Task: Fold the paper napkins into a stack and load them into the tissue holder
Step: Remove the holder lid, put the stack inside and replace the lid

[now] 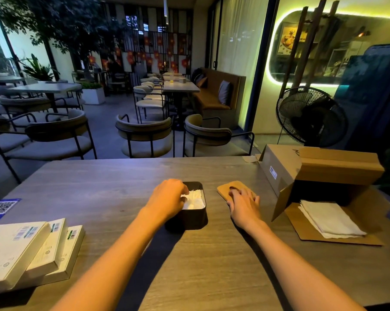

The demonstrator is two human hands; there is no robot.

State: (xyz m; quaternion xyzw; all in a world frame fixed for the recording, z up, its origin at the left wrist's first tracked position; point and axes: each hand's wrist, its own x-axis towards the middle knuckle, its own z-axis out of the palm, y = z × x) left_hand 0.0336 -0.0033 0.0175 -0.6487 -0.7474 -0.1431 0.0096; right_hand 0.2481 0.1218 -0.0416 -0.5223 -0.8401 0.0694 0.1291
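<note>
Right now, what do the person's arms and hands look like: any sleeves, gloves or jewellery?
Both forearms are bare as far as the picture shows. The left hand and right hand wear no gloves, and no watch, ring or bracelet shows.
</note>
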